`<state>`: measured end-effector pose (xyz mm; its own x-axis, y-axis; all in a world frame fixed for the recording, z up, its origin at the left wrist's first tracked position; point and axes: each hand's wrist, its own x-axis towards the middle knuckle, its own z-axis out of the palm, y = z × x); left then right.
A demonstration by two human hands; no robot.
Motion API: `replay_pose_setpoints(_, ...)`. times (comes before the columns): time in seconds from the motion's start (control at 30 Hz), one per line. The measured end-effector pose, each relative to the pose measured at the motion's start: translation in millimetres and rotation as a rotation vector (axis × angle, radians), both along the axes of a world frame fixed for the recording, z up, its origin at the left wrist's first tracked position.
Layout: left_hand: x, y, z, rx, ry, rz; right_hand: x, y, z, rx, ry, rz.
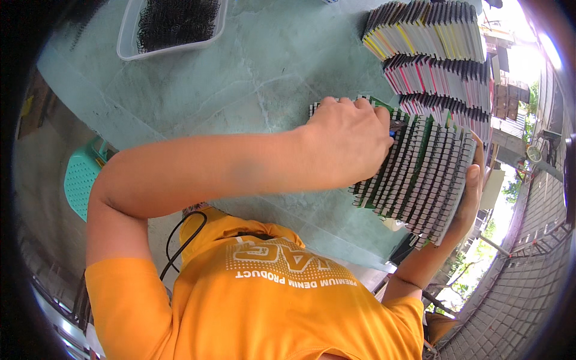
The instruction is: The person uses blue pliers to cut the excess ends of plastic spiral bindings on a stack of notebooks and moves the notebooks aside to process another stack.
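The head view shows a row of wire-bound booklets with black loops, pale edges and some green covers (420, 174) at the right of the pale green marbled table (240, 96). The left hand (354, 141) is curled over its far left part, its grip closed on a small blue-and-dark-metal tool (395, 128), mostly hidden; the hand and bare forearm (222, 162) block part of the row. The right hand (468, 192) lies against the row's right end; how far its grip is closed I cannot tell. Just beyond stand stacked booklets with dark spines and yellow and pink edges (426, 36). A clear plastic tub (174, 52) of black wire coils (177, 24) sits well apart, upper left; a turquoise perforated stool (83, 177) stands beside the table.
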<state>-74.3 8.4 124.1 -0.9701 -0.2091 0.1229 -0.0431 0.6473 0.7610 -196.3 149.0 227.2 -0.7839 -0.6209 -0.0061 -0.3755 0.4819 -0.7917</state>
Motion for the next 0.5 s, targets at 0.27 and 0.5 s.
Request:
replay_pose_setpoints(0.27, -1.5, -41.5, -18.7, 0.655, -0.047, -0.245, -26.3, -26.1, 48.4, 0.488, 0.486, 0.386)
replay_pose_setpoints(0.5, -7.6, -48.2, -21.7, 1.108, -0.279, -0.359, -17.8, -98.0, 32.5, 1.219, 0.513, 0.604)
